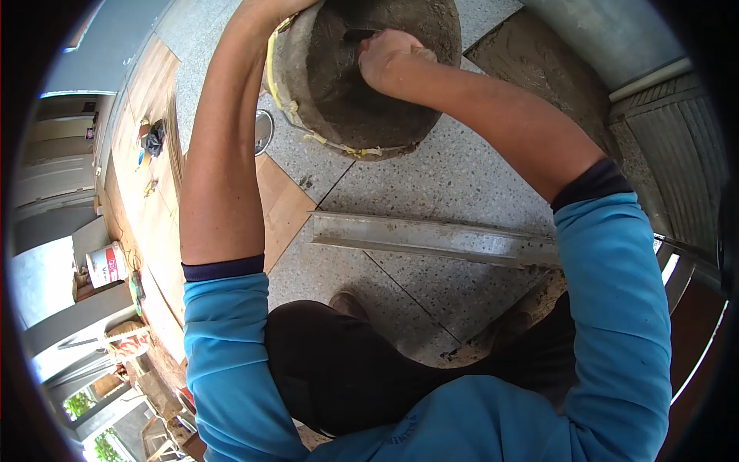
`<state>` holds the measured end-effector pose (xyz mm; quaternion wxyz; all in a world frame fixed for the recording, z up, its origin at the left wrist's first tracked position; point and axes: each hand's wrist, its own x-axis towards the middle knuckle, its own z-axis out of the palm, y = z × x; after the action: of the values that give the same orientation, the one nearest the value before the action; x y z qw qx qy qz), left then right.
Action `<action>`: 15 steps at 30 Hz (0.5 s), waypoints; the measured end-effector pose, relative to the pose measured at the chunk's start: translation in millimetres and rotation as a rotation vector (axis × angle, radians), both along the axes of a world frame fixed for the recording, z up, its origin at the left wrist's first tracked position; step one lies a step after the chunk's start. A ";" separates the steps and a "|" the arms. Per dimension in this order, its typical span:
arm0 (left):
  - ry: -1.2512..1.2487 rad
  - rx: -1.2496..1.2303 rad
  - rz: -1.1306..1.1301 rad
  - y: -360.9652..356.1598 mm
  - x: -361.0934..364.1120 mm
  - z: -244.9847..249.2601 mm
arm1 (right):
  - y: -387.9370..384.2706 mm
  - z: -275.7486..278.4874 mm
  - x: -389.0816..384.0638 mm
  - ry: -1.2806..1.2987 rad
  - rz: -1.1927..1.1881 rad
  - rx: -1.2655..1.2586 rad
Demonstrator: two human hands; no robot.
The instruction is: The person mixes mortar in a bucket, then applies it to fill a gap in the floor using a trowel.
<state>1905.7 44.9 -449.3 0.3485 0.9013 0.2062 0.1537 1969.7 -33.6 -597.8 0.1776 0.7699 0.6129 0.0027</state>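
A mortar-caked bucket [327, 85] with frayed yellow edging stands tilted toward me at the top of the head view. Inside its mouth, my right hand [394, 58] is closed around a tool with a dark handle [360, 35]; the tool's working end is hidden. Grey-brown wet mortar coats the bucket's inner wall. My left hand [286, 5] is at the bucket's far left side, mostly cut off by the upper edge of the view, its fingers out of sight.
An aluminium channel bar [431, 237] lies across the speckled tile floor [385, 189] before my feet. Wet mortar [539, 65] covers the floor at upper right, beside a wall. Wood-look planks [142, 185], a white pail [106, 264] and a metal-rimmed round container [264, 131] are on the left.
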 end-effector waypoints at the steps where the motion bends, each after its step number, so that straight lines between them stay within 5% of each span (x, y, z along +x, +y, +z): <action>1: -0.003 -0.006 0.000 -1.4 1.6 -2.1 | 0.4 -5.9 -2.0 0.073 0.011 -0.022; 6: 0.012 -0.046 0.060 -12.1 2.2 -4.3 | 9.9 -42.3 -13.0 0.291 0.044 -0.040; 9: -0.043 -0.047 0.044 -14.7 3.7 -10.3 | -1.7 -9.7 -27.9 0.323 -0.014 -0.213; 12: -0.049 -0.029 0.065 -22.4 5.2 -13.0 | -1.9 -34.0 -19.4 0.474 0.075 -0.090; 15: -0.047 -0.045 0.089 -27.4 3.2 -14.3 | 15.6 -42.9 0.3 0.538 0.412 -0.209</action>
<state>1908.9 17.5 -463.6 0.3662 0.8793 0.2414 0.1856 1970.0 -18.1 -640.7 0.0834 0.5808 0.7772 -0.2273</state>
